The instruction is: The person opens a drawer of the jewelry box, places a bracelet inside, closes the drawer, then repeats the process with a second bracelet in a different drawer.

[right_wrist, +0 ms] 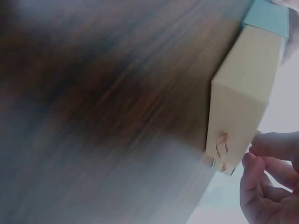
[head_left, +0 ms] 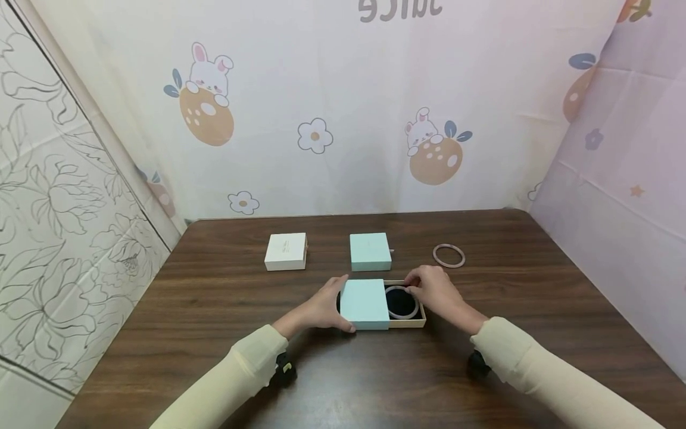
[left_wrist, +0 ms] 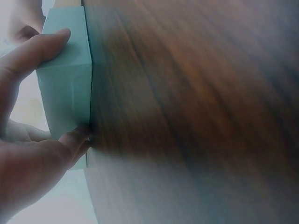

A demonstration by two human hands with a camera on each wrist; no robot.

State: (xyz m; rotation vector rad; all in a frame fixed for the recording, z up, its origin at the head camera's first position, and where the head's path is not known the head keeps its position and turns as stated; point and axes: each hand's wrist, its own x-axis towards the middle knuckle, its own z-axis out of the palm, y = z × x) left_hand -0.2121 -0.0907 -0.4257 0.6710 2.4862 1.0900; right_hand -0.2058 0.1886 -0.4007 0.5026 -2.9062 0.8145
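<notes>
A mint-green slide box (head_left: 364,304) lies on the table with its cream drawer (head_left: 408,323) pulled partly out to the right. My left hand (head_left: 324,305) grips the mint sleeve, thumb on the near side and fingers on the far side. Inside the drawer, a pale pinkish bangle (head_left: 403,317) lies over black padding. My right hand (head_left: 433,289) pinches the bangle's far right edge between thumb and fingertips. A small ribbon loop (right_wrist: 222,145) hangs from the drawer's end in the right wrist view.
Behind the work stand a white box (head_left: 286,251) and a second mint box (head_left: 370,252) with a small tab at its right side. Another pale bangle (head_left: 450,266) lies flat at the back right. A printed curtain (head_left: 364,167) hangs behind the brown wooden table (head_left: 214,298).
</notes>
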